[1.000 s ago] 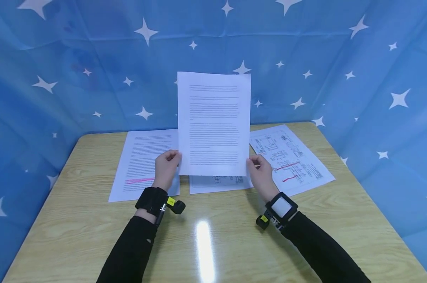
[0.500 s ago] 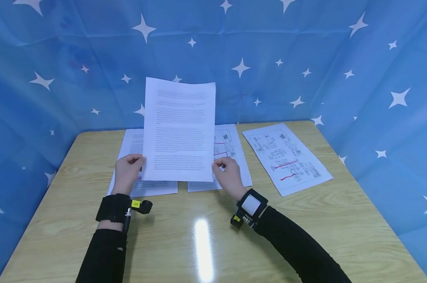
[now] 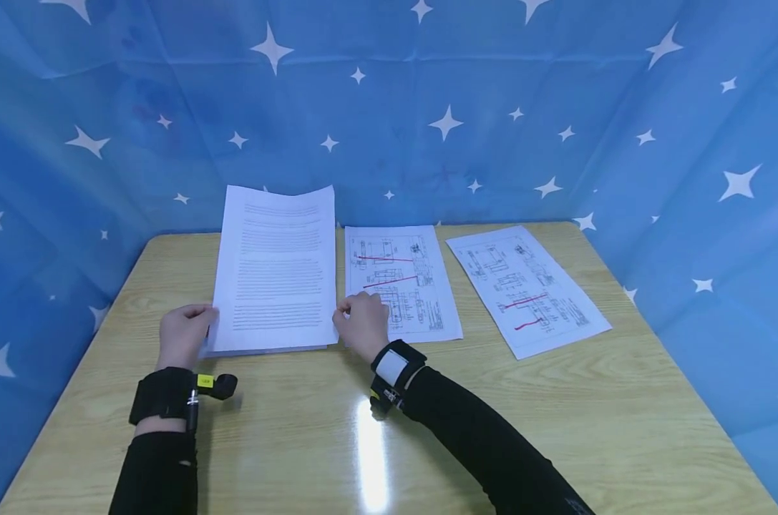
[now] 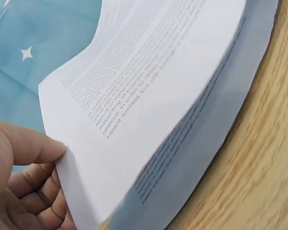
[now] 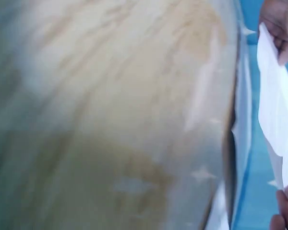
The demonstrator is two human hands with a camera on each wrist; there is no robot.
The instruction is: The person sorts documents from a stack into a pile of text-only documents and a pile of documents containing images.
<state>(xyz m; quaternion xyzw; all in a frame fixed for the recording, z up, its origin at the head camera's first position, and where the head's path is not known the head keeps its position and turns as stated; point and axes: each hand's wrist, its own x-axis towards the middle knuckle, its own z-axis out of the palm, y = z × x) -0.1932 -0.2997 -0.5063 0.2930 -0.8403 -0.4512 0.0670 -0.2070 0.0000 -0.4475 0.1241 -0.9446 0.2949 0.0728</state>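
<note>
A white page of printed text (image 3: pixel 275 268) is held by its two lower corners, over the left of the table. My left hand (image 3: pixel 184 335) pinches the left corner; in the left wrist view its thumb (image 4: pixel 43 151) presses the sheet's edge. At the opposite corner, my right hand (image 3: pixel 364 325) grips the paper between thumb and fingers. Beneath lies another text page (image 4: pixel 216 143), mostly covered in the head view. The held sheet bows and stands apart from it along the near edge. Much of the right wrist view is blurred, with the held paper (image 5: pixel 281 110) at its right side.
A drawing sheet with red lines (image 3: pixel 421 307) lies mid-table, partly behind my right hand. Farther right, a second red-marked drawing (image 3: pixel 524 286) lies at an angle. A blue curtain with white stars (image 3: pixel 389 107) hangs behind the wooden table (image 3: pixel 492 415).
Both hands have carried the text page left and down, from in front of the middle drawing to over the left page. The middle drawing is now largely uncovered.
</note>
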